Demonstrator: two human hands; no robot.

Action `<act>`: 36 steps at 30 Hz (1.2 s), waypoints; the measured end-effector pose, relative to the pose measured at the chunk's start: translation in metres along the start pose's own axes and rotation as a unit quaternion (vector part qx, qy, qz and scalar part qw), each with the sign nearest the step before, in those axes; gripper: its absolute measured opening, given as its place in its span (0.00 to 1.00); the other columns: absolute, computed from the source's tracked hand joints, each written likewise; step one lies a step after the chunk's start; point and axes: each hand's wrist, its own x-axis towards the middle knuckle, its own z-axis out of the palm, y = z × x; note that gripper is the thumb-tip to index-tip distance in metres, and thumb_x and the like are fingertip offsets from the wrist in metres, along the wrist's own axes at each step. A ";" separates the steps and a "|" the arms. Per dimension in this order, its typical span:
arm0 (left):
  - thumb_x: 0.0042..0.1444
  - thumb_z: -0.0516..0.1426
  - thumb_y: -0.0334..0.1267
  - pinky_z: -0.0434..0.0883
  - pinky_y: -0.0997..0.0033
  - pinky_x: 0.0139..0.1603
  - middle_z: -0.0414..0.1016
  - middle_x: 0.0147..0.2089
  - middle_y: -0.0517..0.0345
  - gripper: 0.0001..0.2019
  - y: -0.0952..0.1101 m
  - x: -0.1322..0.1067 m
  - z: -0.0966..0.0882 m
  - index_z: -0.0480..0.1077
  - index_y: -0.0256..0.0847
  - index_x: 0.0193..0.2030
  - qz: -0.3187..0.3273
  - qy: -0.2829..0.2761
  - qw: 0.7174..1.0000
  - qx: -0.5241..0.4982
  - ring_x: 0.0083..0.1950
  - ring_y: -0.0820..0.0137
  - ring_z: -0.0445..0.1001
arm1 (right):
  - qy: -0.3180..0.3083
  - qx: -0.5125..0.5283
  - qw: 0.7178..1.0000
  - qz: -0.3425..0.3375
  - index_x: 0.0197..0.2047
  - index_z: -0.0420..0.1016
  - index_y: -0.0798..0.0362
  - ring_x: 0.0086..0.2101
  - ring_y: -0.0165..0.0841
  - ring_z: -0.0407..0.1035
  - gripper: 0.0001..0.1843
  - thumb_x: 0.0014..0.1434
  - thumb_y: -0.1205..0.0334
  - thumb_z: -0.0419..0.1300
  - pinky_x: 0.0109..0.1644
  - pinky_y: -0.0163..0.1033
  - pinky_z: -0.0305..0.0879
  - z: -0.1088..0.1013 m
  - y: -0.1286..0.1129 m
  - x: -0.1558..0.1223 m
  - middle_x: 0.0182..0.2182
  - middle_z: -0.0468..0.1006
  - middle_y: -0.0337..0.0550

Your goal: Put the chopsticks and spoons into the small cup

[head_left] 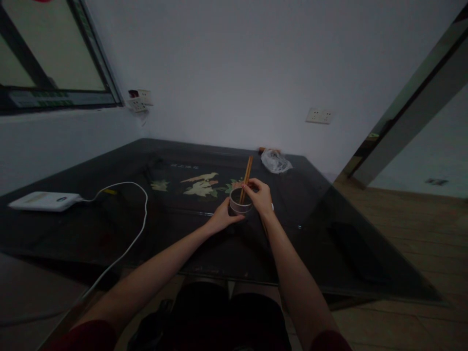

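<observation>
A small round cup (240,208) with a pale rim stands near the middle of the dark table (175,234). My left hand (223,217) is wrapped round the cup's left and near side. In my right hand (260,196) is a pair of wooden chopsticks (247,171), pinched between thumb and fingers. The chopsticks are nearly upright, with their lower ends down inside the cup. What lies in the cup is too dark to tell. Something thin and brown lies partly hidden under my right forearm, beside a small white edge.
A white power bank (46,201) lies at the left, its white cable (145,209) curving over the table's front edge. A crumpled clear plastic bag (276,162) is at the back. A dark flat object (360,251) lies at the right. Wall sockets (319,116) are behind.
</observation>
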 end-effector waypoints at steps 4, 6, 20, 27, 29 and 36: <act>0.42 0.66 0.41 0.61 0.57 0.61 0.66 0.59 0.43 0.38 -0.006 0.000 0.000 0.58 0.35 0.59 0.013 -0.006 1.000 -0.011 0.59 0.58 0.66 | 0.001 -0.007 1.000 0.021 0.30 0.74 0.56 0.31 0.34 0.69 0.14 0.50 0.52 0.60 0.38 0.37 0.65 0.001 0.007 0.006 0.29 0.76 0.44; 0.42 0.66 0.41 0.61 0.57 0.61 0.66 0.59 0.44 0.37 -0.007 0.000 0.000 0.58 0.36 0.59 0.018 -0.006 1.000 -0.011 0.59 0.59 0.66 | 0.010 -0.015 1.000 0.021 0.29 0.74 0.55 0.31 0.34 0.69 0.15 0.49 0.51 0.61 0.37 0.37 0.65 0.002 0.010 0.009 0.30 0.76 0.45; 0.41 0.67 0.42 0.61 0.56 0.61 0.67 0.58 0.45 0.37 -0.007 0.000 0.001 0.59 0.36 0.58 0.011 0.000 1.000 0.014 0.59 0.57 0.66 | -0.021 0.056 0.995 0.083 0.25 0.72 0.55 0.29 0.34 0.68 0.15 0.47 0.49 0.61 0.33 0.37 0.63 0.007 0.028 0.012 0.24 0.75 0.41; 0.40 0.67 0.39 0.62 0.55 0.60 0.68 0.58 0.44 0.38 -0.009 0.001 0.001 0.59 0.38 0.59 0.009 0.002 1.000 -0.005 0.58 0.57 0.67 | -0.026 0.058 0.994 0.093 0.30 0.76 0.55 0.32 0.37 0.72 0.17 0.50 0.48 0.59 0.37 0.38 0.65 0.006 0.028 0.011 0.29 0.79 0.45; 0.40 0.67 0.39 0.62 0.55 0.61 0.68 0.58 0.45 0.37 -0.007 0.001 0.001 0.59 0.38 0.59 0.010 0.001 1.000 -0.015 0.58 0.57 0.67 | -0.017 0.055 0.994 0.096 0.30 0.77 0.55 0.33 0.37 0.72 0.17 0.50 0.49 0.59 0.37 0.38 0.66 0.005 0.026 0.011 0.30 0.80 0.45; 0.41 0.67 0.40 0.61 0.55 0.61 0.67 0.58 0.43 0.37 0.000 0.000 0.000 0.59 0.36 0.59 0.007 0.001 1.000 -0.003 0.59 0.56 0.67 | -0.002 0.028 0.995 0.096 0.30 0.78 0.56 0.32 0.38 0.73 0.17 0.49 0.50 0.59 0.36 0.39 0.66 0.000 0.022 0.010 0.29 0.80 0.46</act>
